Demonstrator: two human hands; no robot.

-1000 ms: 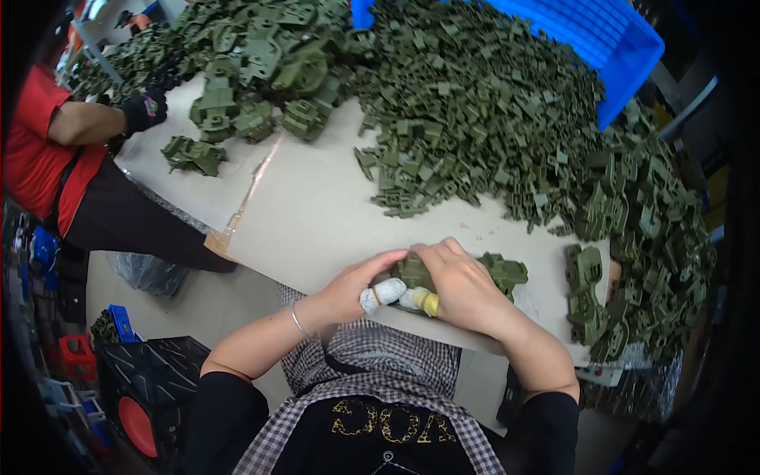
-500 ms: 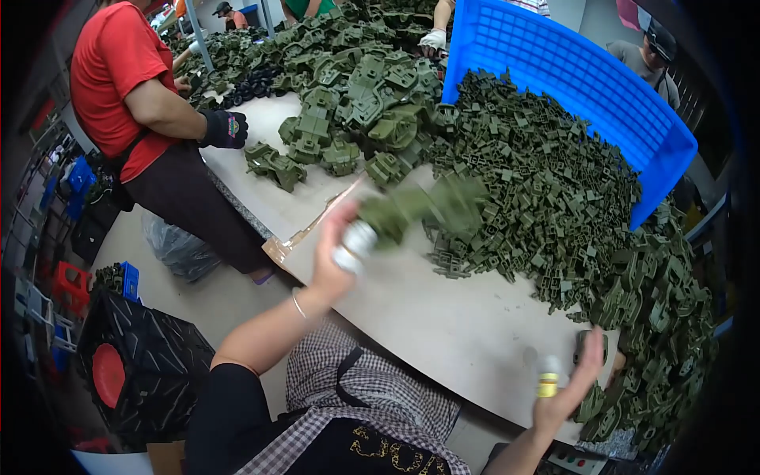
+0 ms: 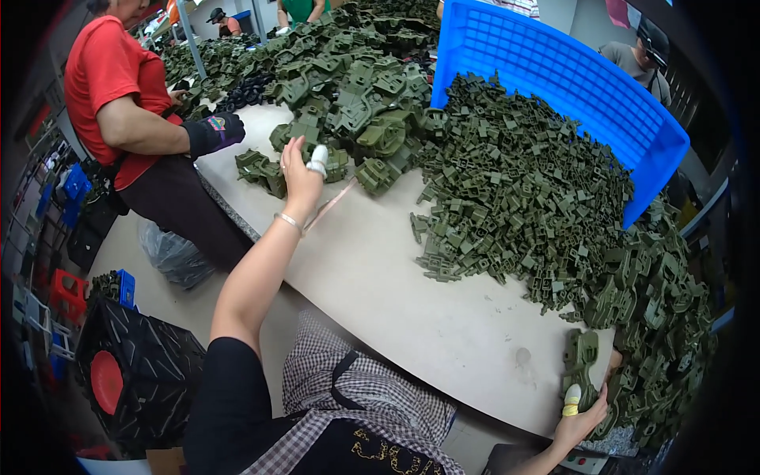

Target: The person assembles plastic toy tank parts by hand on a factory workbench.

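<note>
My left hand point(image 3: 302, 180) is over the table beside the larger green plastic vehicle-body parts point(image 3: 388, 127). Its fingers are stretched, with the white-wrapped thumb apart from them, and I see nothing held. At the right end of the table my right hand point(image 3: 584, 421) grips the near end of a long green plastic part point(image 3: 582, 360). Its thumb, wrapped in white and yellow, presses on top, while the fingers are partly hidden at the side. More long green parts point(image 3: 649, 317) are heaped right beside that hand.
A heap of small green pieces point(image 3: 522, 198) spills from a tipped blue crate point(image 3: 570, 87). Pale tabletop point(image 3: 412, 293) lies between the piles and me. A co-worker in red point(image 3: 127, 87) stands at the left edge, gloved hand over the table. A black box point(image 3: 142, 356) sits on the floor.
The blurred green part by my left hand is no longer there, and that hand has moved left and farther away. My right hand has come down onto the long green part.
</note>
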